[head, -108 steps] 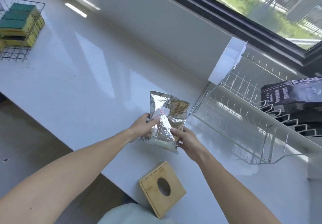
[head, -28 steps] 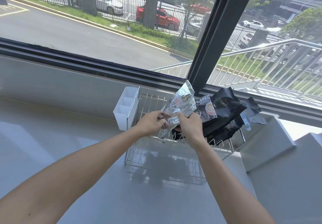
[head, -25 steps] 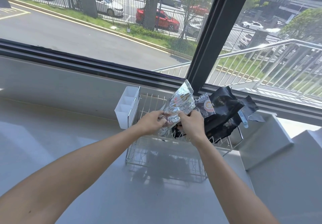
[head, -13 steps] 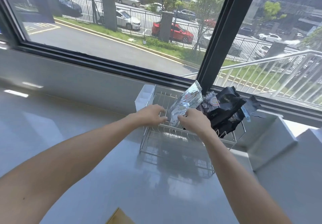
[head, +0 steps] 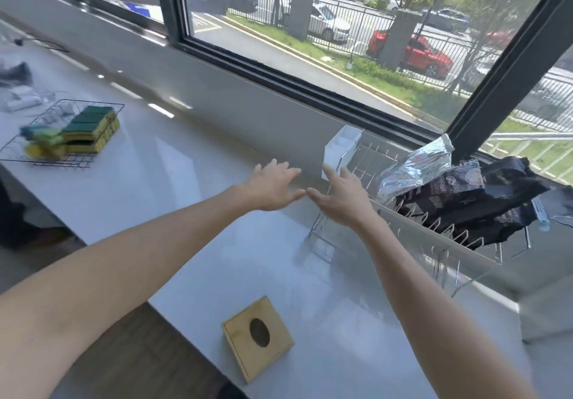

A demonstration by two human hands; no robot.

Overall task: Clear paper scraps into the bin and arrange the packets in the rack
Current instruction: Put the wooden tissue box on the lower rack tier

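Packets stand in the wire rack [head: 347, 228] at about three o'clock from the hands: a crinkled silver foil packet [head: 414, 167] leaning against a stack of black packets [head: 471, 203], all propped between the rack's thin metal prongs. A white plastic caddy [head: 339, 150] hangs on the rack's near-left end. The foil looks light, thin and slick, likely to crackle and slump, so I would judge the stiffer sealed top edge or a side seam the best place to pinch it; the black packets seem fuller and floppier, wanting support from below.

Both hands are empty. The left hand [head: 269, 186] hovers flat over the glossy white table [head: 155, 175], fingers [head: 291, 172] spread; the right hand [head: 341, 197] is likewise splayed wide, just in front of the rack's left end, holding nothing. Their fingertips nearly meet.

At six o'clock lies a square wooden box [head: 257, 338] with an oval hole. At nine o'clock a dark wire basket [head: 46, 163] holds green-and-yellow sponges [head: 90, 125]. No paper scraps or bin are clearly visible.
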